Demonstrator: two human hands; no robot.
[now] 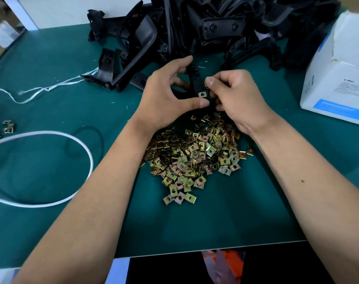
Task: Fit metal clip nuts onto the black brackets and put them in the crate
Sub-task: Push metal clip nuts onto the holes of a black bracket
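Observation:
My left hand (166, 93) grips a black bracket (194, 78) above the green table, thumb and fingers curled round it. One brass clip nut (202, 94) sits fitted on the bracket's near end. My right hand (234, 95) pinches another clip nut (206, 84) between thumb and forefinger, right beside the bracket. A heap of loose clip nuts (193, 156) lies on the mat just below both hands. More black brackets (205, 31) are piled at the back of the table. No crate is in view.
A white cardboard box (338, 74) stands at the right. A white cable loop (51, 167) and white string (41, 91) lie on the left, with a few stray clip nuts (7, 127) near the left edge. The table's front edge (195, 251) runs close below.

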